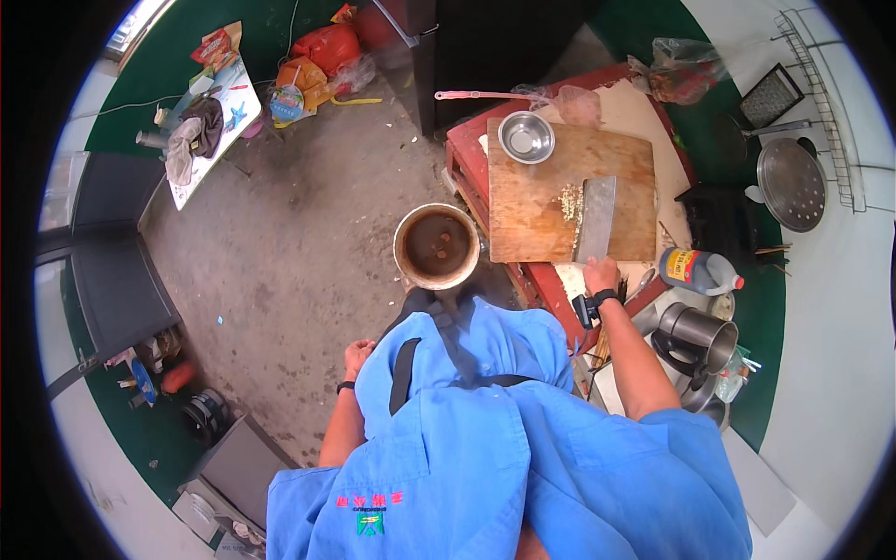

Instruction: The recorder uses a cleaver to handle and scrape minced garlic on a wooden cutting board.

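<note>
My right hand (602, 274) is closed round the handle of a cleaver (597, 217), whose broad blade lies over a wooden cutting board (521, 203). Chopped pale bits (570, 203), perhaps garlic, lie along the blade's left edge. A metal bowl (526, 137) stands on the board's upper left corner. My left hand (359, 353) hangs low beside my blue shirt, its fingers curled; whether it touches the cloth is unclear. Between the hand and the board a round bucket (436, 246) holds dark liquid with a few small pieces in it.
The board rests on a red-edged table (472, 157). A pink-handled strainer (483, 95) lies behind the bowl. To the right stand a plastic jug of dark liquid (679, 267) and a steel pot (710, 339). A small white table (241, 91) with cloths and bottles is at the upper left.
</note>
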`<state>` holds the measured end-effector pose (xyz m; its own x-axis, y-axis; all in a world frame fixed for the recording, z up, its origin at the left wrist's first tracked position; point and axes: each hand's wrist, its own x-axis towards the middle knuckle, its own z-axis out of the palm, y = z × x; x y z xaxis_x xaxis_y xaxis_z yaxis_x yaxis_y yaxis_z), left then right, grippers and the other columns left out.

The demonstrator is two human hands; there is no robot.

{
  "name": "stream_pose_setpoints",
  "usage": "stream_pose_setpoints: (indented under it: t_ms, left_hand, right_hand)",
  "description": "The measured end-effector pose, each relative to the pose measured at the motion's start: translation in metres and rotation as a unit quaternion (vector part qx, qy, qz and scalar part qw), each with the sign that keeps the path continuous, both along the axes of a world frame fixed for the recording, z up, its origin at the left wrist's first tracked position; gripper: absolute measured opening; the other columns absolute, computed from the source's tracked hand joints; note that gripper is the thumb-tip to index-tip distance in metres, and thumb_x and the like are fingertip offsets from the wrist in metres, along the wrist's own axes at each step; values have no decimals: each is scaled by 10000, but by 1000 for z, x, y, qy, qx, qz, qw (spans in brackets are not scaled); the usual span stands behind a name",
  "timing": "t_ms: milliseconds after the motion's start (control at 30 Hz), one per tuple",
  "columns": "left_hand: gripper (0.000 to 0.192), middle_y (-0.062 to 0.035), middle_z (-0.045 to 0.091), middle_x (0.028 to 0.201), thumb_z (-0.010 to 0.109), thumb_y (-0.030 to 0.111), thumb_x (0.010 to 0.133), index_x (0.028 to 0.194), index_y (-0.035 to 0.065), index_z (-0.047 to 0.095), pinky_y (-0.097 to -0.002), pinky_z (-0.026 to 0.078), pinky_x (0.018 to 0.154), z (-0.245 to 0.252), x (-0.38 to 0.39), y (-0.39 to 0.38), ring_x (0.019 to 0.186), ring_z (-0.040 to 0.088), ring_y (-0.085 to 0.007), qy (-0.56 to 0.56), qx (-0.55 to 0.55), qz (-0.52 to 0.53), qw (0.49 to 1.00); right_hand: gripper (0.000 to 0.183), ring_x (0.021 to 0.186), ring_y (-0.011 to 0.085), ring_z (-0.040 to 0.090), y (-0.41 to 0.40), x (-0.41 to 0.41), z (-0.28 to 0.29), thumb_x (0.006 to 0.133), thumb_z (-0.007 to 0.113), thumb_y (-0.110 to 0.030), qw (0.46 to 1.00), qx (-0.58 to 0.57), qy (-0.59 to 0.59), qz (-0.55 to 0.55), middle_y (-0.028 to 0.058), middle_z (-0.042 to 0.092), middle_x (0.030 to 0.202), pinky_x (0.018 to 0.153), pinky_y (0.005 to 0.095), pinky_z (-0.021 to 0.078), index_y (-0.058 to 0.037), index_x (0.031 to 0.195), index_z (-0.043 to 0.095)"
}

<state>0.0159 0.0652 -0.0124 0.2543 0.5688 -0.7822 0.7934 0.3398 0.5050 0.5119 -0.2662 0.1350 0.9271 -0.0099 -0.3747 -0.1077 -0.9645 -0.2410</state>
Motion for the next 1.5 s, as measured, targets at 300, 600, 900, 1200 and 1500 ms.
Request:
stream_pose_setpoints:
  t_ms: [300,600,900,1200,1500]
  left_hand:
    - [230,-65,691,812,658,159,816,955,-20,688,-260,506,664,9,13,1,699,618,-118,7,-7,7,1000]
    - [224,-57,684,790,645,164,808,926,-20,691,-256,497,666,15,22,2,696,611,-112,-3,-12,22,1000]
    - [210,-45,678,782,639,157,812,917,-18,689,-254,493,656,21,24,4,686,607,-112,23,-12,3,1000]
    - [222,-51,684,801,650,173,813,937,-6,693,-253,495,657,7,14,4,693,609,-107,23,-4,10,1000]
    - [248,-76,700,845,656,198,815,953,-5,694,-275,509,726,2,10,2,770,642,-133,51,7,-19,999]
  right_hand:
    - [356,945,455,599,16,-4,30,841,578,-256,999,11,27,-31,336,610,928,825,487,470,92,878,639]
    - [350,935,433,608,-12,-15,-15,848,577,-250,998,39,-38,-29,312,625,913,820,481,471,94,860,638]
    - [350,922,441,611,-14,-10,-11,857,574,-261,1000,-3,-11,-27,318,622,913,796,479,476,83,880,637]
    - [344,945,432,607,1,-7,8,854,576,-263,1000,-12,-7,-24,311,622,938,824,476,467,72,887,645]
    - [357,945,436,605,-2,-5,4,853,579,-249,999,-33,0,6,343,607,926,811,480,467,100,913,627]
